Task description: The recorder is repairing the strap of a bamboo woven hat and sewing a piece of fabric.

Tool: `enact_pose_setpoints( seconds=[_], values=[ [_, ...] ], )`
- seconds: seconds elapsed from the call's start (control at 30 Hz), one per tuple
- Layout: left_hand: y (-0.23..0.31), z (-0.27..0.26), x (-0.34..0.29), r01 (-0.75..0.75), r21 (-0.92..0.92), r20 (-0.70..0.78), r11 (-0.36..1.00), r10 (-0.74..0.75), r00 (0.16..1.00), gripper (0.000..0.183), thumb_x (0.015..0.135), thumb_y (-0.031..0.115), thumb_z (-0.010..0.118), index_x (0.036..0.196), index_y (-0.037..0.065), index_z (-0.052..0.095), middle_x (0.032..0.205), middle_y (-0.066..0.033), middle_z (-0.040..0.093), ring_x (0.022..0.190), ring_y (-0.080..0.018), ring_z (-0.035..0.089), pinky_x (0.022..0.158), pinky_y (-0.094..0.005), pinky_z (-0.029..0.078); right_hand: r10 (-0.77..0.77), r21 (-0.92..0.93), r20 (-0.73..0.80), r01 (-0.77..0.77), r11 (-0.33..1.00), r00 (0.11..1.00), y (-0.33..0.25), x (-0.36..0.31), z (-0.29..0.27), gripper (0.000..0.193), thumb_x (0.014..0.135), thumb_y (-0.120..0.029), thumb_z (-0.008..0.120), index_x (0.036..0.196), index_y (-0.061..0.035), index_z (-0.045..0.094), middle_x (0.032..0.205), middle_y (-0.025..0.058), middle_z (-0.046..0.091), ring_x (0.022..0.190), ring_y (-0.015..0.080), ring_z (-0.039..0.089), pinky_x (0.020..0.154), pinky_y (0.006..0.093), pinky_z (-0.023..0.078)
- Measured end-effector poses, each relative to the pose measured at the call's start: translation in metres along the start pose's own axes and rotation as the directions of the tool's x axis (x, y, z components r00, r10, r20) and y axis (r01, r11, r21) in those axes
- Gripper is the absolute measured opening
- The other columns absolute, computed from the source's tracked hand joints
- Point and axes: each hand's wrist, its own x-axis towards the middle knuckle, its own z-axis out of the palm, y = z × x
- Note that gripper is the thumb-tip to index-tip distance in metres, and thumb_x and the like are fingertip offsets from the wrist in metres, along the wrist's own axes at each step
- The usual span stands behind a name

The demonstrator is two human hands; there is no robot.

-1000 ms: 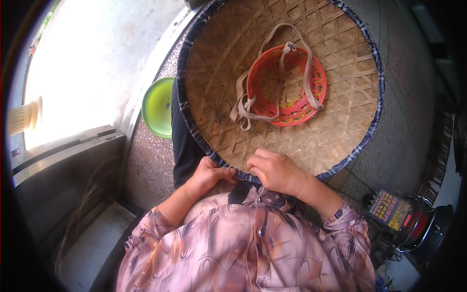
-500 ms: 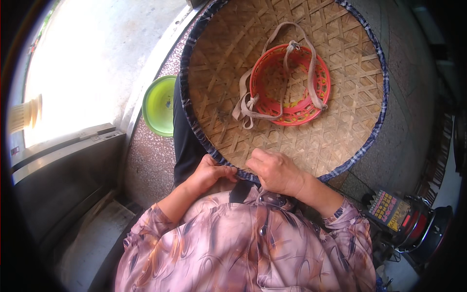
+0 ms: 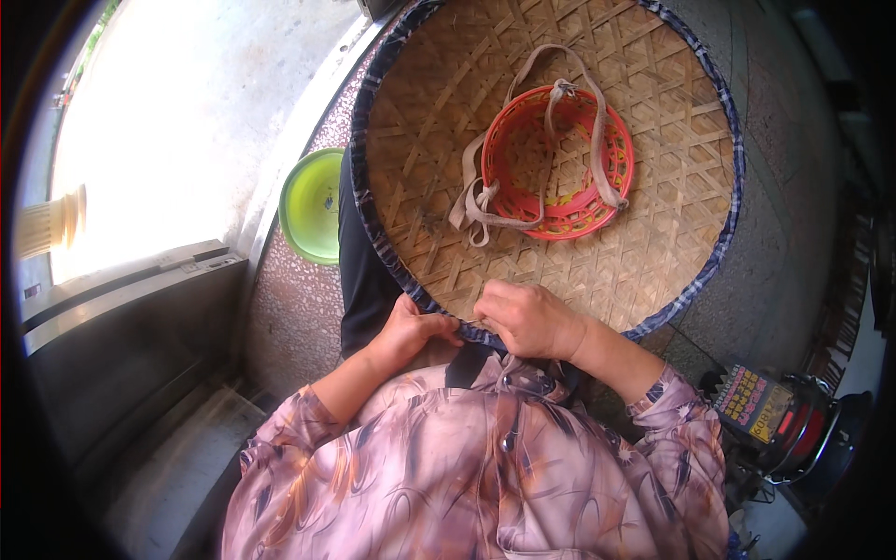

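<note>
A large round woven bamboo tray (image 3: 420,140) rests against my lap, its rim bound in dark blue checked cloth (image 3: 736,140). My left hand (image 3: 415,331) is closed on the near rim, thumb along the cloth binding. Just to its right, my right hand (image 3: 532,319) is closed in a pinch at the inner side of the same rim. Whatever its fingertips hold is hidden. Inside the tray sits a red plastic basket (image 3: 630,163) with openwork sides. A knotted beige fabric strap (image 3: 598,140) is tied to it and trails over its left side onto the weave.
Left of my dark-trousered leg (image 3: 359,299), a green basin (image 3: 308,215) stands on the speckled floor. A metal door track (image 3: 131,280) and a bright doorway lie farther left. At the lower right is a dark, round-ended device (image 3: 812,439) with a printed label.
The whole view has shifted slightly, so the basin and doorway appear a little farther right. Both hands stay at the near rim, with only a slight shift of the fingers.
</note>
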Motion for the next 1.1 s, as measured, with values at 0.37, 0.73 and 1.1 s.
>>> enact_pose_setpoints(
  seconds=[0.37, 0.73, 1.1],
  values=[
    [-0.003, -0.005, -0.002, -0.036, 0.008, 0.162, 0.999, 0.034, 0.986, 0.030, 0.078, -0.006, 0.060, 0.107, -0.006, 0.057, 0.089, -0.0137, 0.066, 0.076, -0.0223, 0.066, 0.072, -0.0326, 0.056, 0.152, -0.323, 0.126, -0.104, 0.941, 0.980, -0.031, 0.002, -0.010, 0.013, 0.071, -0.002, 0.058, 0.083, -0.0002, 0.054, 0.082, 0.0175, 0.054, 0.072, 0.0350, 0.061, 0.065, 0.0420, 0.051],
    [-0.001, -0.003, -0.006, -0.006, -0.017, 0.140, 1.000, 0.008, 0.990, 0.027, 0.077, -0.008, 0.060, 0.103, -0.006, 0.057, 0.087, -0.0125, 0.064, 0.077, -0.0236, 0.066, 0.070, -0.0340, 0.057, 0.098, -0.338, 0.199, -0.025, 0.941, 0.975, -0.039, 0.003, -0.021, 0.017, 0.069, -0.004, 0.060, 0.085, -0.0028, 0.055, 0.084, 0.0149, 0.054, 0.079, 0.0331, 0.061, 0.067, 0.0403, 0.052],
    [-0.005, 0.017, -0.019, -0.127, 0.091, -0.115, 0.988, 0.137, 0.984, 0.042, 0.081, -0.005, 0.060, 0.120, 0.000, 0.046, 0.097, -0.0124, 0.064, 0.075, -0.0197, 0.066, 0.064, -0.0284, 0.056, 0.057, -0.376, 0.095, -0.017, 0.926, 0.994, -0.030, 0.002, -0.023, 0.008, 0.072, -0.004, 0.057, 0.079, -0.0039, 0.054, 0.079, 0.0132, 0.053, 0.075, 0.0286, 0.062, 0.062, 0.0374, 0.053]
  ],
)
